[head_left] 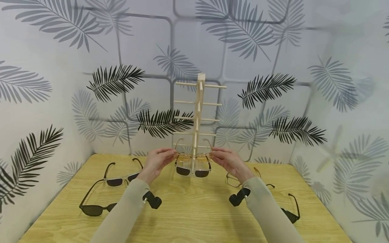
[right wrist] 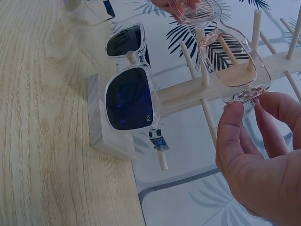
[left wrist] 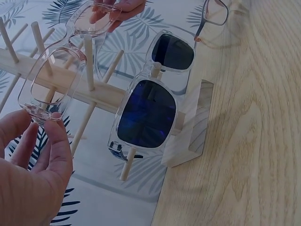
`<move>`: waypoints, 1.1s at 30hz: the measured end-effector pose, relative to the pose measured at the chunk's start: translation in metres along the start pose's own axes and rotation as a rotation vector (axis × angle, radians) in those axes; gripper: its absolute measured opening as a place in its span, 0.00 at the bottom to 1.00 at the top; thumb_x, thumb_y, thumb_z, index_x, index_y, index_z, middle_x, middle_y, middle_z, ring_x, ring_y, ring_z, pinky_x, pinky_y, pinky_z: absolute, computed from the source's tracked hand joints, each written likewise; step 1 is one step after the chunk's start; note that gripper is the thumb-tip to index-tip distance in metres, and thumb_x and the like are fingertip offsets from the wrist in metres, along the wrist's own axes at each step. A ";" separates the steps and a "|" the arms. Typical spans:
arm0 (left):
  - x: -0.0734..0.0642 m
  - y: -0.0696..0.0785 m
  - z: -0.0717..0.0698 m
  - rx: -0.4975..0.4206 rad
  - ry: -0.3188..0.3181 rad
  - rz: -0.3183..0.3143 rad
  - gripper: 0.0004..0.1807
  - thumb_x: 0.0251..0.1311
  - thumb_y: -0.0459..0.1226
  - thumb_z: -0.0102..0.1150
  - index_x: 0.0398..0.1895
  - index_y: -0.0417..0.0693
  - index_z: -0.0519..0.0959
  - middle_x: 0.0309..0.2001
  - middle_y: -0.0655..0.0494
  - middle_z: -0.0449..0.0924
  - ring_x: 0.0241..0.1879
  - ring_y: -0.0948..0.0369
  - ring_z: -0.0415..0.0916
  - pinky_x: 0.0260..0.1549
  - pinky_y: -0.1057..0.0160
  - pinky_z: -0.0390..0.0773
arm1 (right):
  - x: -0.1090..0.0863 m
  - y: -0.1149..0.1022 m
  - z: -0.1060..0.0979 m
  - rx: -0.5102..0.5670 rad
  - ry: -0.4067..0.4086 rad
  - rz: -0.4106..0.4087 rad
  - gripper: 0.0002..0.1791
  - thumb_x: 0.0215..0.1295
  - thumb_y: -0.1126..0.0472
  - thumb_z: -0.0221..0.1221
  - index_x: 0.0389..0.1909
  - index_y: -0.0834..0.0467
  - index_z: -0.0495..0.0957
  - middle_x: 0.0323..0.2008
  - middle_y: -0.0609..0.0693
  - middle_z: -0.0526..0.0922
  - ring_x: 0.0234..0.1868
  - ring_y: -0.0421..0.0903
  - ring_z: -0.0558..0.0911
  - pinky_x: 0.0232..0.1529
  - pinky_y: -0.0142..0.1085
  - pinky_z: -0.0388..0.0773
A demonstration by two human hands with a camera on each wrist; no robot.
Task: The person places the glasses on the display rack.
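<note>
Peach-tinted glasses (head_left: 184, 157), one pair, link two hands (head_left: 157, 162) (head_left: 230, 162).

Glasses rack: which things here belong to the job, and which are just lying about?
Seemingly in the job: left hand, right hand, tinted glasses held between them, rack, racked sunglasses.

Apparently just lying about: clear-framed sunglasses and black sunglasses, left; thin-rimmed glasses and dark sunglasses, right.

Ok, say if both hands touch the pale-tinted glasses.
Touching: the wrist views show the left hand and right hand each pinching a corner of the pale-tinted glasses.
</note>
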State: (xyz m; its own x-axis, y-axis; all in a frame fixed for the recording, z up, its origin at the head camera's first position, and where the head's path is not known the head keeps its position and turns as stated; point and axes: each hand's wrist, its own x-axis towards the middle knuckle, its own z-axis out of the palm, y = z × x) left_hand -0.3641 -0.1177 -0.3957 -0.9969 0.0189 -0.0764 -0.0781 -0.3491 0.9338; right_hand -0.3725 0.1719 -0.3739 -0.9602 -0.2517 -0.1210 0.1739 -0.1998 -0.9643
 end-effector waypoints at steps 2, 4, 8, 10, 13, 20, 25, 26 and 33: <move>0.002 -0.001 0.000 -0.001 0.002 0.000 0.20 0.64 0.30 0.62 0.58 0.32 0.76 0.43 0.49 0.86 0.41 0.61 0.85 0.51 0.60 0.81 | 0.001 0.000 -0.001 -0.005 0.000 0.002 0.27 0.70 0.68 0.56 0.69 0.68 0.65 0.44 0.51 0.86 0.46 0.42 0.85 0.47 0.29 0.81; 0.004 -0.003 0.000 0.004 -0.001 -0.001 0.20 0.63 0.30 0.62 0.58 0.32 0.76 0.43 0.49 0.86 0.40 0.61 0.85 0.51 0.60 0.81 | 0.003 0.001 -0.002 -0.012 -0.002 0.004 0.27 0.70 0.68 0.56 0.69 0.67 0.65 0.46 0.52 0.86 0.48 0.42 0.85 0.48 0.30 0.81; 0.006 -0.007 0.000 0.014 0.005 -0.007 0.19 0.63 0.30 0.62 0.57 0.33 0.77 0.41 0.51 0.86 0.41 0.60 0.85 0.51 0.61 0.81 | 0.004 0.005 -0.006 -0.020 -0.012 0.018 0.27 0.71 0.68 0.56 0.69 0.66 0.65 0.46 0.51 0.85 0.52 0.44 0.83 0.51 0.31 0.80; 0.006 -0.008 0.000 0.018 0.010 -0.005 0.18 0.64 0.30 0.61 0.56 0.34 0.77 0.40 0.52 0.86 0.42 0.59 0.84 0.52 0.59 0.80 | 0.005 0.007 -0.007 -0.014 -0.018 0.025 0.27 0.71 0.68 0.55 0.70 0.66 0.65 0.45 0.50 0.85 0.52 0.44 0.83 0.52 0.31 0.80; 0.007 -0.010 -0.001 0.013 0.018 -0.005 0.16 0.64 0.30 0.61 0.54 0.34 0.78 0.39 0.52 0.86 0.43 0.58 0.84 0.53 0.58 0.80 | 0.006 0.011 -0.008 -0.014 -0.032 0.025 0.28 0.71 0.68 0.55 0.70 0.66 0.64 0.46 0.50 0.85 0.49 0.42 0.83 0.52 0.31 0.80; 0.007 -0.017 -0.004 0.007 -0.035 -0.016 0.21 0.65 0.31 0.60 0.60 0.32 0.74 0.37 0.55 0.86 0.41 0.61 0.84 0.53 0.60 0.80 | 0.007 0.016 -0.009 -0.014 -0.005 0.017 0.27 0.70 0.69 0.56 0.68 0.67 0.66 0.52 0.55 0.83 0.47 0.42 0.83 0.51 0.31 0.80; 0.006 -0.017 -0.004 0.011 -0.034 -0.015 0.20 0.65 0.32 0.60 0.59 0.33 0.74 0.42 0.51 0.85 0.46 0.58 0.83 0.56 0.59 0.78 | 0.007 0.018 -0.010 -0.001 0.021 0.031 0.26 0.69 0.68 0.57 0.67 0.66 0.68 0.53 0.57 0.83 0.50 0.44 0.83 0.50 0.32 0.81; 0.006 -0.016 -0.004 0.014 -0.035 -0.010 0.20 0.65 0.32 0.60 0.59 0.34 0.74 0.44 0.50 0.85 0.47 0.58 0.83 0.56 0.58 0.78 | 0.008 0.018 -0.010 -0.003 0.019 0.027 0.26 0.70 0.68 0.57 0.67 0.67 0.68 0.51 0.56 0.84 0.49 0.43 0.84 0.49 0.32 0.81; 0.008 -0.011 -0.002 0.028 -0.031 0.008 0.19 0.65 0.33 0.61 0.57 0.35 0.75 0.42 0.51 0.86 0.43 0.60 0.84 0.49 0.62 0.81 | 0.008 0.014 -0.009 -0.031 0.009 0.007 0.25 0.72 0.67 0.55 0.67 0.69 0.66 0.37 0.46 0.86 0.40 0.39 0.85 0.47 0.32 0.82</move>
State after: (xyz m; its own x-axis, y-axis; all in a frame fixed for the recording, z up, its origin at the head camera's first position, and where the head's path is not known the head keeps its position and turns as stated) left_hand -0.3712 -0.1159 -0.4075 -0.9973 0.0455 -0.0584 -0.0700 -0.3229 0.9438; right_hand -0.3798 0.1754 -0.3907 -0.9611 -0.2439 -0.1297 0.1738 -0.1690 -0.9702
